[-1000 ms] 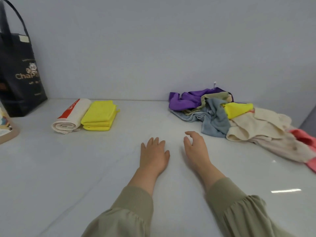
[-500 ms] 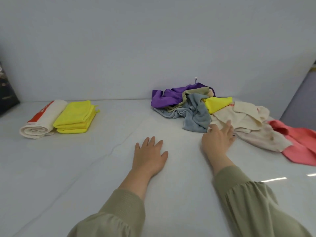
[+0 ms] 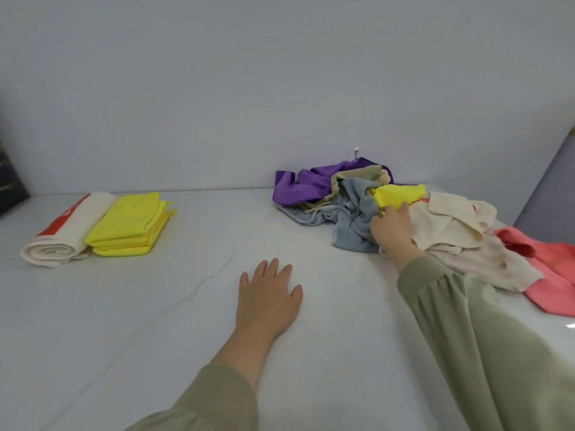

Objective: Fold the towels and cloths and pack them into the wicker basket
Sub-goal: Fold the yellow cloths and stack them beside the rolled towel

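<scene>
Towels and cloths not yet folded lie in a heap [image 3: 357, 209] at the far right of the white table [image 3: 155, 306], against the wall: a purple cloth [image 3: 305, 185], a grey towel [image 3: 348, 219], a yellow cloth [image 3: 399, 195], a cream cloth [image 3: 448, 222] and a pink cloth [image 3: 553, 262] trailing rightward. My right hand [image 3: 392, 231] lies on the heap where yellow meets grey. Its fingertips touch the yellow cloth but sink among the folds, so I cannot tell whether they pinch or merely rest. My left hand [image 3: 267, 300] lies flat on the bare table nearer me, fingers straight, holding nothing. At far left a rolled white towel [image 3: 62, 241] and a folded yellow stack [image 3: 130, 225] sit touching, side by side. Risk: the yellow cloth is wedged among its neighbours, so a one-handed pull may drag the grey towel or cream cloth along and tangle the heap further. Hidden: the wicker basket is not in view, a dark object [image 3: 9, 181] at the left edge is cut off, and the pink cloth runs out of frame.
</scene>
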Demonstrator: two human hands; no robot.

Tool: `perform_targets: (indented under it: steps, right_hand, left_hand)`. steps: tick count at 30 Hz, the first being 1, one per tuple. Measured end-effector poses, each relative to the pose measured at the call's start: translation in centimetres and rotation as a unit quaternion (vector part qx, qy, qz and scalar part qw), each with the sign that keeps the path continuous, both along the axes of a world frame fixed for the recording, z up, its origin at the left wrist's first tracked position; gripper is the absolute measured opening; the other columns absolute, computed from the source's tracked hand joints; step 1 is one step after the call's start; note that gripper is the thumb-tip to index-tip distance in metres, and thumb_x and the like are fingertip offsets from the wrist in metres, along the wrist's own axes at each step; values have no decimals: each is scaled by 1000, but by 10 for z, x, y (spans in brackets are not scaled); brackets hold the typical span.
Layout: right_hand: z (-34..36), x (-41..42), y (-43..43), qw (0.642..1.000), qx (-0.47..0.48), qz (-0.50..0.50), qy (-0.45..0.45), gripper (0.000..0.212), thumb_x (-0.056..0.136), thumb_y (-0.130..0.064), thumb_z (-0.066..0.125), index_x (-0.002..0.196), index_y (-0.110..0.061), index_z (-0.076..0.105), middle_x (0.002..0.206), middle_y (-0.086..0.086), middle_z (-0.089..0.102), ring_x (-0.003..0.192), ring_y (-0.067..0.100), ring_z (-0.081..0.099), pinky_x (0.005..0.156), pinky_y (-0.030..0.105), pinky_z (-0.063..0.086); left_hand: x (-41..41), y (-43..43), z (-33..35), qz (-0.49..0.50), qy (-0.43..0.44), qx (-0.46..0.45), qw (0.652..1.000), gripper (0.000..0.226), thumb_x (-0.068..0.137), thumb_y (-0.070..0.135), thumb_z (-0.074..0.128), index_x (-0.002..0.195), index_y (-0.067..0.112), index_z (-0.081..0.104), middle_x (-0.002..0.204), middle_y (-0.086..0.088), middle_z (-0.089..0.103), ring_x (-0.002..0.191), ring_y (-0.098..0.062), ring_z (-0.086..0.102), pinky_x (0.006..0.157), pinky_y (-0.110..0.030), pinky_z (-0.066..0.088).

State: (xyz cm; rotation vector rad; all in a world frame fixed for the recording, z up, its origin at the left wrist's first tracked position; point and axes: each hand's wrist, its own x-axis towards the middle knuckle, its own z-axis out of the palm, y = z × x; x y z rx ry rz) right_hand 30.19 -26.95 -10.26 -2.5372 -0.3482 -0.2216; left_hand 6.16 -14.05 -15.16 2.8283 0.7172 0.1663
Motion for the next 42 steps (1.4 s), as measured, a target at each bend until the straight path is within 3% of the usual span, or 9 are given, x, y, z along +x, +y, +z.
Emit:
perform_targets:
  steps: [4,10,14,18,26,32,35,40,42]
  right_hand:
    - [10,13,3,993,-99,9,63,40,94,-30,42,132,-24,49,159,10,-5,135,37,21,106,46,26]
    - [8,14,11,995,-17,-34,89,54,92,-23,45,140,-3,28,142,17,31,129,36,30,104,45,28]
    - [6,15,6,994,-98,-25,49,43,93,-26,42,133,-12,45,155,11,10,131,36,25,105,46,26]
    - [14,23,7,992,-117,14,36,43,99,-45,31,137,-31,43,159,11,-10,140,39,11,109,51,19]
    - [11,25,13,992,-92,-36,84,67,99,-55,19,140,-7,43,160,6,-9,143,32,9,112,48,14]
    - [13,24,7,989,-55,-48,126,69,100,-54,19,150,-7,18,158,11,9,143,32,13,114,45,12]
    - [12,26,9,989,-53,-39,132,71,98,-57,17,150,-8,20,157,10,17,142,33,15,114,48,13]
    - [27,24,15,989,115,61,68,57,99,-43,31,137,-3,43,144,20,38,132,34,35,111,46,27]
    - [48,-1,21,967,218,128,12,45,94,-37,38,112,-2,59,126,18,50,119,28,44,105,41,31]
  left_hand:
    - [2,0,1,1,1,3,1000,56,99,47,23,151,29,17,161,4,7,148,-16,1,119,-46,3]
    - [0,1,0,3,2,2,1000,56,99,47,23,151,29,17,161,4,8,148,-16,1,119,-46,3]
    - [-2,-2,-1,2,6,-2,1000,55,100,47,23,152,29,16,161,4,7,148,-16,1,119,-46,2]
    - [1,-1,4,-1,5,12,1000,55,100,47,23,151,29,16,161,4,7,148,-16,1,119,-46,4]
    - [1,0,0,0,4,9,1000,55,99,47,23,151,29,18,161,4,8,148,-16,2,119,-46,4]
    - [1,0,-2,1,-5,5,1000,55,99,47,24,151,29,19,160,4,9,147,-16,3,119,-46,4]
    - [1,0,-2,2,-6,7,1000,55,99,47,24,151,29,19,160,4,9,147,-16,3,119,-46,4]
    - [1,0,-3,4,-7,8,1000,55,99,47,24,151,29,19,161,4,9,148,-16,3,119,-46,4]
    - [1,-1,-3,7,-12,1,1000,55,99,46,25,151,29,20,161,4,9,147,-16,3,119,-46,4]
